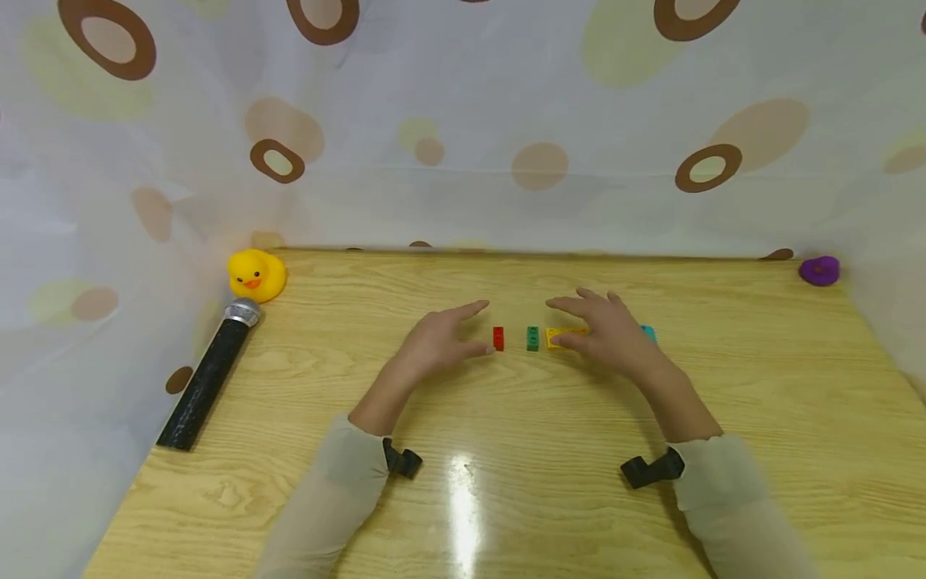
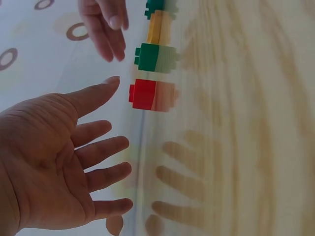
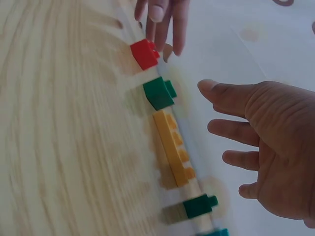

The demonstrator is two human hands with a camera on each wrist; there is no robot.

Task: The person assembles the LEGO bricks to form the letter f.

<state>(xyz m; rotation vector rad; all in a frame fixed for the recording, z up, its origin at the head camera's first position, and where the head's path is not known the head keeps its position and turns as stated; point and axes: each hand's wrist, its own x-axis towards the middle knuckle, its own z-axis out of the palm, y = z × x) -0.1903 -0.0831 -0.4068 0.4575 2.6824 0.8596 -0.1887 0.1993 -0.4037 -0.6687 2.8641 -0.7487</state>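
Note:
My left hand (image 1: 440, 342) hovers over the table just left of a small red toy brick (image 1: 498, 338); its fingers are spread and hold nothing. To the right of the red brick stands a green brick (image 1: 532, 338), then a long yellow brick (image 1: 555, 335). My right hand (image 1: 610, 336) is above the yellow brick, hiding part of it in the head view, with fingers extended and nothing held. The right wrist view shows a second green brick (image 3: 199, 206) beyond the yellow one, then the edge of a blue brick (image 3: 217, 232). All these bricks form a row.
A yellow rubber duck (image 1: 256, 276) sits at the back left corner, with a black microphone (image 1: 210, 378) lying in front of it. A small purple object (image 1: 820, 271) is at the back right. Patterned cloth (image 1: 463, 121) hangs behind the wooden table (image 1: 535, 482).

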